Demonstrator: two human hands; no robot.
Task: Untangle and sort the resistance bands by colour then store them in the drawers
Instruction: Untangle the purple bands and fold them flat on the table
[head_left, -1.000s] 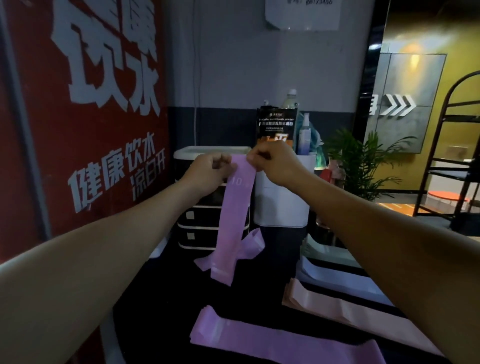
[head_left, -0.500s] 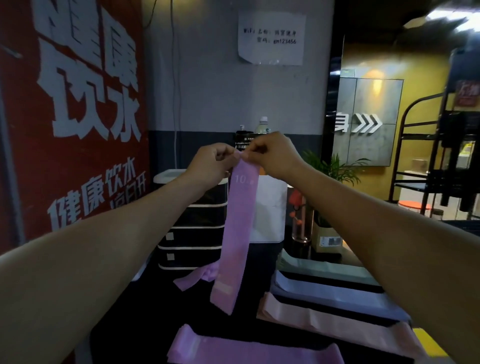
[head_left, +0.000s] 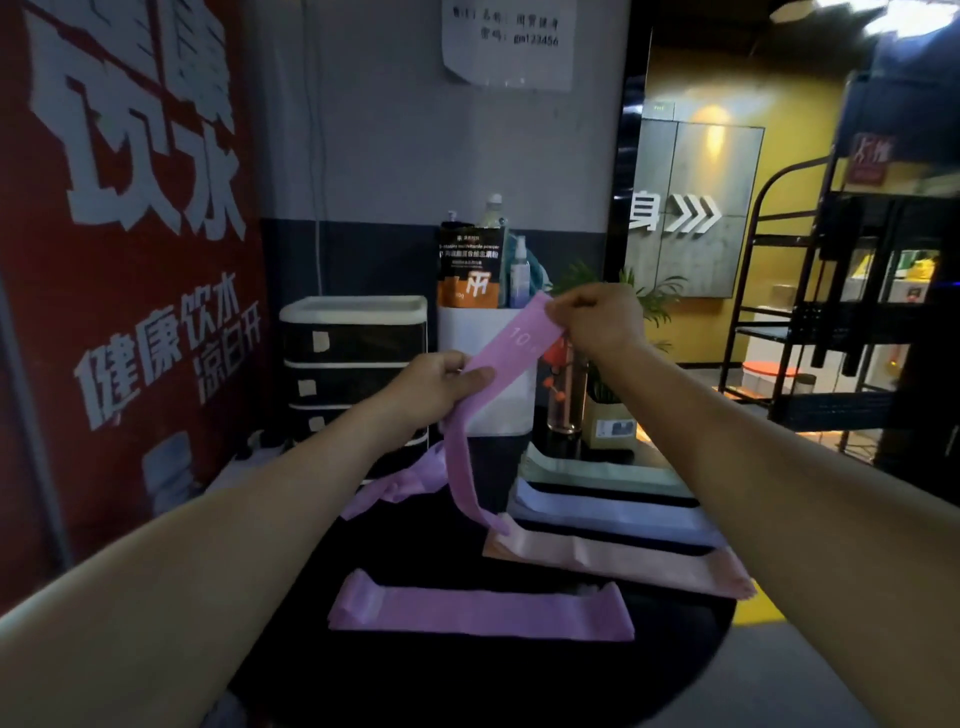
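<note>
I hold a purple resistance band (head_left: 511, 345) marked "10" above the dark round table (head_left: 467, 675). My right hand (head_left: 597, 317) pinches its upper end. My left hand (head_left: 441, 384) grips it lower down, and the rest hangs to the table by the pink band (head_left: 613, 558). Another purple band (head_left: 478, 608) lies flat at the front. A loose purple band (head_left: 400, 480) is crumpled behind it. A pale blue band (head_left: 613, 512) and a green band (head_left: 597, 470) lie beyond the pink one. The black drawer unit (head_left: 353, 364) stands at the back left.
A white bin (head_left: 483, 353) with a pouch and spray bottles stands beside the drawers. A small glass vase (head_left: 563, 400) and a potted plant (head_left: 613, 415) sit behind the bands. A red poster wall is on the left, a black metal rack on the right.
My hands have moved apart: the left slid down the purple band and lowered, the right moved right, so the band now slants between them. Its lower end reaches the pink band.
</note>
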